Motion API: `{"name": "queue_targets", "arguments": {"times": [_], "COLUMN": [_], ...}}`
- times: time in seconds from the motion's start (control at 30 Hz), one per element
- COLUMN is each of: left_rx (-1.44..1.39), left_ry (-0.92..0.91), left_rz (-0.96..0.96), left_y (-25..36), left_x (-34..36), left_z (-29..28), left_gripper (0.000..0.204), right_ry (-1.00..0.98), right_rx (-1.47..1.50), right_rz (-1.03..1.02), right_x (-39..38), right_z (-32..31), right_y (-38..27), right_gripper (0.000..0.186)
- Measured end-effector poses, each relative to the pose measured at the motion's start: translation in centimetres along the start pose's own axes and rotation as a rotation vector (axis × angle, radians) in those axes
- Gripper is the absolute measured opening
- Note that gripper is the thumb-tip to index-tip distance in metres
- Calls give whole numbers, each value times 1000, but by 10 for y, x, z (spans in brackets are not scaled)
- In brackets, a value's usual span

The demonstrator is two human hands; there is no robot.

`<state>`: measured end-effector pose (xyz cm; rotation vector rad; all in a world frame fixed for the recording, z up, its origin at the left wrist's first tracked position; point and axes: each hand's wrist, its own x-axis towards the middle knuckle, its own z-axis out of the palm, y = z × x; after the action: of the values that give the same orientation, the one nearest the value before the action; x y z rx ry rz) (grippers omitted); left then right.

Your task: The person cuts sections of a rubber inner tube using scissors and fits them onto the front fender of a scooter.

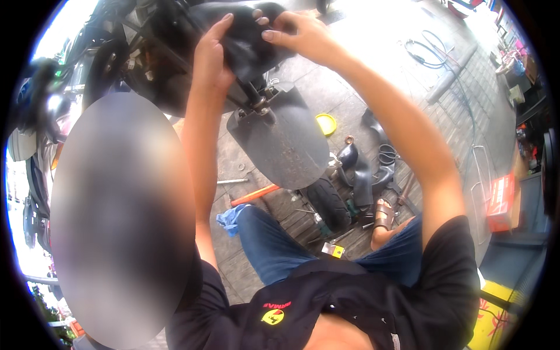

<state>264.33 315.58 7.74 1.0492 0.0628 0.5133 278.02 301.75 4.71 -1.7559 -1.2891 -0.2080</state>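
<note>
A glossy black moulded panel (248, 49) is between my two hands at the top of the view, against a dark vehicle frame. My left hand (211, 58) grips its left side, thumb pointing up and fingers mostly hidden behind it. My right hand (306, 38) holds the upper right edge, with thumb and fingers bent inward. Two fingertips show at the panel's upper edge; I cannot tell whose they are. Just below hangs a scuffed dark mudguard (283, 140), fixed to a metal bracket (259, 107).
On the paved floor lie a tyre (328, 204), black curved parts (361, 175), a yellow lid (326, 124), an orange-handled tool (255, 194) and a blue rag (232, 219). To the right are a red box (500, 203) and a coiled hose (429, 52). A blurred oval covers the left.
</note>
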Motion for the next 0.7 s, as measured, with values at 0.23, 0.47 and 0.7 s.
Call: {"name": "queue_targets", "arguments": {"times": [0.23,0.47,0.7], "left_rx": [-51,-151,31], "left_ry": [-76,-139,100], "left_rz": [-18,-73,-11], "left_y": [-10,-13,-14], "left_x": [0,0,-22], "left_z": [16,20,31], "left_gripper": [44,39,31], "right_ry": [-138,-131,42], "right_rx": [627,974,999], "right_rz": [140,223,370], "right_x": [-8,-23,-56], "right_z": [-9,-16,-44], "right_y": [12,19,53], "right_gripper": [42,41,33]}}
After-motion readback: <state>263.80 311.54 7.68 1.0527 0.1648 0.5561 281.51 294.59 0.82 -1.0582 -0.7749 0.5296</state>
